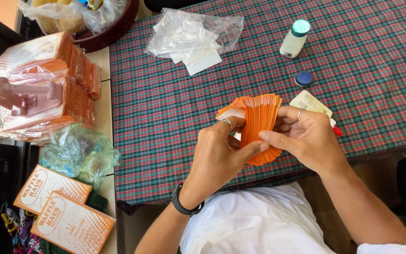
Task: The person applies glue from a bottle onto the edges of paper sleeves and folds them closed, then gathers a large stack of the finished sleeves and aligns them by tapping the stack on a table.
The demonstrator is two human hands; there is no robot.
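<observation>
Orange paper stack (258, 123) sits fanned between both hands above the near edge of the plaid tablecloth (165, 117). The left hand (219, 155) clamps its lower end, thumb stretched across the front, likely to steady it; the right hand (306, 138) is closed on the far side, thumb on the sheet edges as if to separate them. Wrapped bundles of orange packets (48, 84) are piled at the left, two flat orange-and-white boxes (62, 211) below them. A white bottle with a green cap (294, 38) stands further back, beside a clear plastic bag (189, 35).
</observation>
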